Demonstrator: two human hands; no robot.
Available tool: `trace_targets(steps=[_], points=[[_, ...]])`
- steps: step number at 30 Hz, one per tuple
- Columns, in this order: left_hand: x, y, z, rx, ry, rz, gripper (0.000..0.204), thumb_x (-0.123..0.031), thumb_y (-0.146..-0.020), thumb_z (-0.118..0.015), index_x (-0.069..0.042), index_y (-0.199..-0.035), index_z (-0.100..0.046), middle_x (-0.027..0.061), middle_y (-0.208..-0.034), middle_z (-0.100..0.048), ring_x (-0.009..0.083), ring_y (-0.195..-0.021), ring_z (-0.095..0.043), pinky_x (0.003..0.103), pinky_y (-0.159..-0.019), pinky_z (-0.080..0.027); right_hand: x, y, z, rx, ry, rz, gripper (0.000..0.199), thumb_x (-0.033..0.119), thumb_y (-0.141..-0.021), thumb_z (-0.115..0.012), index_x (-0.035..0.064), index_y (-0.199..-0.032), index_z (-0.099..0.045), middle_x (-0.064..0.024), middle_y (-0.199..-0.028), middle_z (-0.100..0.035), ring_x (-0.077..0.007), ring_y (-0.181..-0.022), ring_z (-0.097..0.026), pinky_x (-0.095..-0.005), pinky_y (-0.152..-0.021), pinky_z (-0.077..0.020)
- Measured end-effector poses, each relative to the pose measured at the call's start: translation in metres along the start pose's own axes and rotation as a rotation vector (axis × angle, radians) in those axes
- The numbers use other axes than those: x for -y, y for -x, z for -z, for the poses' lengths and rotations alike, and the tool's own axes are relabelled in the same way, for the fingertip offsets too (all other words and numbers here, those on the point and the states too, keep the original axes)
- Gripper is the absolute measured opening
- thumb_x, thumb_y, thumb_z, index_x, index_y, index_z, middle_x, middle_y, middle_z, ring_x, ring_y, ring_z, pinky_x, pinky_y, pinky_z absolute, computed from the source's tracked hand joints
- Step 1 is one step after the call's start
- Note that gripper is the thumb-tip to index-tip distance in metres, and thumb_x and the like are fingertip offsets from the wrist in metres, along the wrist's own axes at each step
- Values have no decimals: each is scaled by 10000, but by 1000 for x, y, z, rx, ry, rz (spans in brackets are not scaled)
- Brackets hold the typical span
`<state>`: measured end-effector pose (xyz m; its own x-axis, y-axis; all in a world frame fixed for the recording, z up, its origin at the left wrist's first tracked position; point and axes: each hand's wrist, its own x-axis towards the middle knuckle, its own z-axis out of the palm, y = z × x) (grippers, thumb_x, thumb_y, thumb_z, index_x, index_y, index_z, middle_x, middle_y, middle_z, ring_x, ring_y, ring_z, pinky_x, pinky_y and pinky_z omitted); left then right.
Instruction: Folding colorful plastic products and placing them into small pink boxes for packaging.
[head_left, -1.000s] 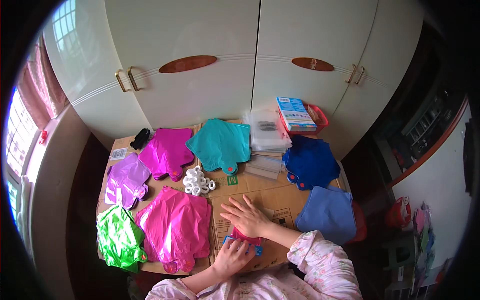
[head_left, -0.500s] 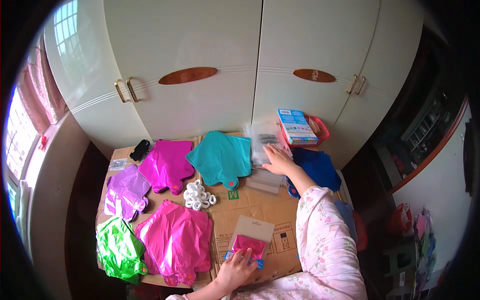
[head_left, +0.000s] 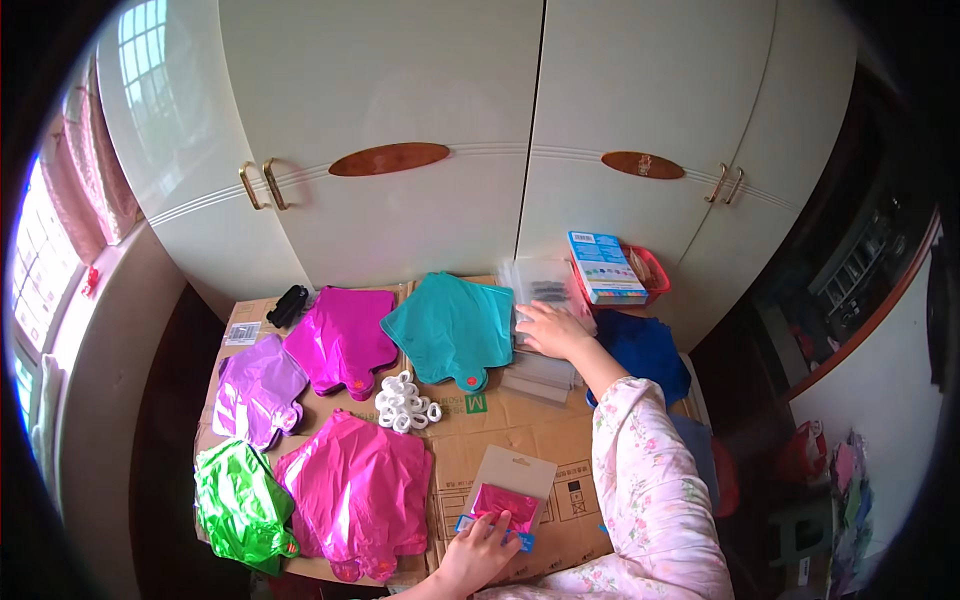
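1. The left hand (head_left: 478, 552) lies at the near edge of the cardboard (head_left: 520, 440), fingers spread flat on a clear packet (head_left: 510, 495) holding a folded pink balloon; its grip is apart, pressing rather than clasping.
2. The packet rests on the cardboard just in front of the person, its pale card header pointing away, a blue strip at its near end.
3. The right hand (head_left: 552, 330) reaches far across to a stack of clear bags (head_left: 540, 300) by the cupboard (head_left: 500, 150); the fingers lie on top of the stack, and whether they pinch a bag I cannot tell.
4. The right sleeve (head_left: 650, 480) is pale with a small flower print.
5. Left of the stack lies a teal balloon (head_left: 450, 325), then a magenta balloon (head_left: 340, 340) and a lilac balloon (head_left: 255, 390).
6. Nearer the person lie a pink balloon (head_left: 360, 490) and a green balloon (head_left: 240, 505).
7. A cluster of white rings (head_left: 405, 403) sits between the teal and pink balloons.
8. Blue balloons (head_left: 645, 345) lie just right of the right hand.
9. A blue box (head_left: 605, 267) rests on a red basket (head_left: 655, 272) behind them.
10. A black object (head_left: 288, 305) sits at the far left corner.
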<state>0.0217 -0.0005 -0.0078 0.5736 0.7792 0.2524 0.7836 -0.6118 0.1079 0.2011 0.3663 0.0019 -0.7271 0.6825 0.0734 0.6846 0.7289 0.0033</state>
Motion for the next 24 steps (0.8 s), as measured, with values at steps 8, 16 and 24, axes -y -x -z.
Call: trace_targets(steps=[8,16,24], points=[[-1,-1,1,-9,-2,-7,189,-183,-761,-585,-125,-941,-574,133,-1224,-553,290,-1073,-551,365,-691,-580,-15,18,2,12,-151,12,491,267,-836,-640,162,-1301,-521,-115,-1427,-420,-288,-1297,-416,-389,-1036,-398],[-4,-1,-4,28,-44,-29,188,-187,-776,-566,-107,-942,-534,189,-1212,-556,322,-1055,-590,391,-814,-545,-54,30,-20,44,-109,-85,635,218,-809,-628,22,-1371,-404,-215,-1397,-425,-300,-1273,-450,-362,-1053,-379],[-5,-3,-5,13,-81,-16,165,-187,-769,-565,-85,-888,-513,188,-1172,-585,310,-994,-626,378,-817,-544,-49,29,7,64,-400,-169,391,189,-838,-629,25,-1191,-596,-159,-1170,-624,-295,-1064,-611,-343,-934,-466]])
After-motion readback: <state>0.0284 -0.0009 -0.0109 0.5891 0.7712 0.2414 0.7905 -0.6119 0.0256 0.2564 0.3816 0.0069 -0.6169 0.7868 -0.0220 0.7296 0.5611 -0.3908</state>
